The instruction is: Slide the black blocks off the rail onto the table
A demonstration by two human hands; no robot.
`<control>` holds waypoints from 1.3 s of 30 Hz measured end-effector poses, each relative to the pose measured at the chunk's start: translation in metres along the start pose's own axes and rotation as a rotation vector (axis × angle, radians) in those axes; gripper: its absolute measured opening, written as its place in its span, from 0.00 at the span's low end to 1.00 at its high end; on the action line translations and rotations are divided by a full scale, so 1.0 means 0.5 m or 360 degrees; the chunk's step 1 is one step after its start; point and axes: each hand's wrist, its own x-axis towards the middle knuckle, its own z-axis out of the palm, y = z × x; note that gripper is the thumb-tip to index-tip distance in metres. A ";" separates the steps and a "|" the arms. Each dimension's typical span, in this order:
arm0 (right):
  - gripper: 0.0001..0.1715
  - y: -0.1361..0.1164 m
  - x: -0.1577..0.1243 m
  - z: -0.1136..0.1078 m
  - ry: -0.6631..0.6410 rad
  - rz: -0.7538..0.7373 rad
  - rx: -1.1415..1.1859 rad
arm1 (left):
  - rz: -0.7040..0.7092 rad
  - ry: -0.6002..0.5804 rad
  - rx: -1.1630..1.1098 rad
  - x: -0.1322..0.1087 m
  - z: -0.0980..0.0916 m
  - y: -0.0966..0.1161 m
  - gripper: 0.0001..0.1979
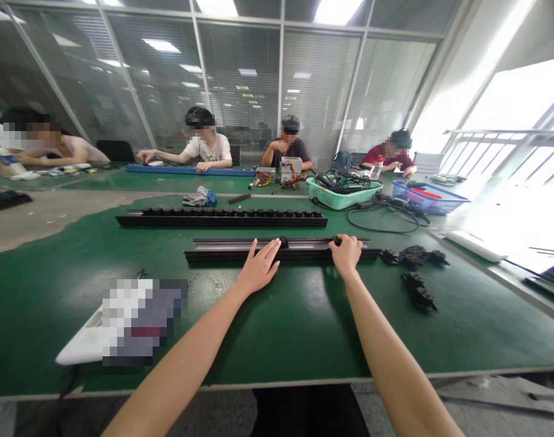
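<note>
Two hands rest on one long black rail [304,250] that lies crosswise on the green counter [277,328], straight ahead of the person. The left hand [259,267] lies flat with its fingers spread wide, fingertips on the rail's near edge beside a small black piece [283,241] seated in the channel; it grips nothing. The right hand [346,252] is curled over a second small black piece [336,241] on the rail, fingers closed about it.

One more rail [222,220] lies parallel just beyond, its top filled end to end with a row of black pieces, too many and too small to count surely. To the right of the near rail, loose black pieces lie in two clusters, one [413,257] by the rail's end, one [420,294] nearer the person; their number is not clear.

One white pad [83,346] with a blurred patch over it sits at the near left, close to the counter's front edge. Between the rail and that front edge the green mat is open. Farther off stand one green basket [341,197] and one blue bin [429,200], with black cables looping between them. Four other people sit along the far side.
</note>
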 end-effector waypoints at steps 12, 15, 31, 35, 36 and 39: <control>0.22 0.050 0.027 -0.004 -0.0103 -0.0215 0.0175 | 0.0001 0.0003 0.0010 -0.001 0.001 0.001 0.31; 0.24 0.047 0.012 0.001 -0.0048 -0.0224 0.0140 | -0.0003 0.0009 -0.0009 -0.001 0.001 0.000 0.31; 0.28 0.046 0.004 0.002 0.0016 -0.0207 0.0035 | 0.0007 0.0007 -0.0004 0.000 0.006 -0.007 0.31; 0.29 0.052 0.008 0.009 0.0058 -0.0194 0.0099 | 0.0005 0.0009 -0.0006 0.000 0.007 -0.007 0.31; 0.29 0.055 0.010 0.010 0.0070 -0.0190 0.0120 | 0.0007 0.0008 -0.0003 0.000 0.007 -0.006 0.31; 0.28 0.063 0.016 0.015 0.0098 -0.0173 0.0164 | 0.0003 -0.0001 0.0008 0.001 0.008 -0.006 0.31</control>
